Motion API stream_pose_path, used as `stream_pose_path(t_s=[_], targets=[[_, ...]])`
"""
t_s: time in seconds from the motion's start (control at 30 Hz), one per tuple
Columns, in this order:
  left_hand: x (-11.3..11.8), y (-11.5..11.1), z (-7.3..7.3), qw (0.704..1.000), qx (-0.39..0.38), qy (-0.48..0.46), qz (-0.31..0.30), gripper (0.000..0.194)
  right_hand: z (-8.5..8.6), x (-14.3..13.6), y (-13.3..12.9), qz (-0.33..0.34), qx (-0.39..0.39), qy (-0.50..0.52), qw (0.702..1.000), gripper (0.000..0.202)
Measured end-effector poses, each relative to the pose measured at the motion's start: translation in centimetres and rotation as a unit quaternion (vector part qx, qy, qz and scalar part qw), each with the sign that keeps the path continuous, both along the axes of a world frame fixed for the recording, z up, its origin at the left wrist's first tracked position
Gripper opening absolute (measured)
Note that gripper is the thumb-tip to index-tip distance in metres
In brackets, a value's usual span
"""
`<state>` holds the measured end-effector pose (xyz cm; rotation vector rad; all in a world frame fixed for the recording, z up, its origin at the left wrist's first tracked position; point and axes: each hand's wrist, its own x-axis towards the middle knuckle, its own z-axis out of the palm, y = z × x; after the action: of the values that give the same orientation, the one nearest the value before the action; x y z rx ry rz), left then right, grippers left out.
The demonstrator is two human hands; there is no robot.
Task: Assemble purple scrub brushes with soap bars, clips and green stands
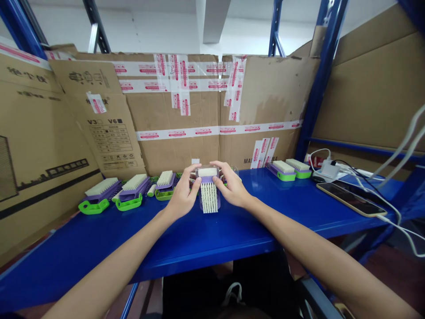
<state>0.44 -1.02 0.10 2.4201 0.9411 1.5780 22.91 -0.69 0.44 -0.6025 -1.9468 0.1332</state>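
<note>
Above the blue shelf, a purple brush [209, 198] with pale bristles is held between both hands, its bristles facing me. My left hand [184, 191] grips its left side near the top, thumb on the front. On the opposite side, my right hand [232, 186] has its thumb by the upper edge of the bristles and its fingers behind. A clear part with a pale block [207, 172] shows at the brush's top. Close by on the left lies another brush [165, 179] with a green piece.
Two more purple-and-green brushes [133, 186] [102, 189] lie farther left. At the back right sit two brushes [283, 168] [299, 166]. A phone [351, 198], a white charger [330, 169] and cables lie right. Cardboard [179, 153] walls the back.
</note>
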Motion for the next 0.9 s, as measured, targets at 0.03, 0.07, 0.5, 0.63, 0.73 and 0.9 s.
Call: stream_pose_path(t_s=[0.03, 0.07, 0.5, 0.63, 0.73, 0.9], targets=[[0.01, 0.00, 0.00, 1.000, 0.000, 0.000, 0.000, 0.041, 0.02, 0.02, -0.01, 0.001, 0.000, 0.001, 1.000, 0.042], [0.01, 0.00, -0.01, 1.000, -0.001, -0.001, -0.001, 0.041, 0.04, 0.04, -0.02, 0.001, 0.000, 0.001, 1.000, 0.043], [-0.01, 0.04, 0.00, 1.000, -0.010, -0.007, -0.004, 0.041, 0.02, 0.09, 0.19, 0.007, -0.005, 0.008, 1.000, 0.043], [0.00, -0.10, 0.12, 1.000, -0.015, -0.005, -0.002, 0.041, 0.02, 0.05, 0.25, 0.009, -0.006, 0.011, 1.000, 0.043], [0.05, -0.18, 0.20, 1.000, -0.012, -0.004, -0.002, 0.041, 0.03, 0.01, 0.29, 0.007, -0.004, 0.009, 1.000, 0.043], [0.07, -0.15, 0.23, 1.000, -0.020, 0.002, -0.004, 0.042, 0.07, -0.01, 0.26, 0.004, 0.004, 0.009, 1.000, 0.042]])
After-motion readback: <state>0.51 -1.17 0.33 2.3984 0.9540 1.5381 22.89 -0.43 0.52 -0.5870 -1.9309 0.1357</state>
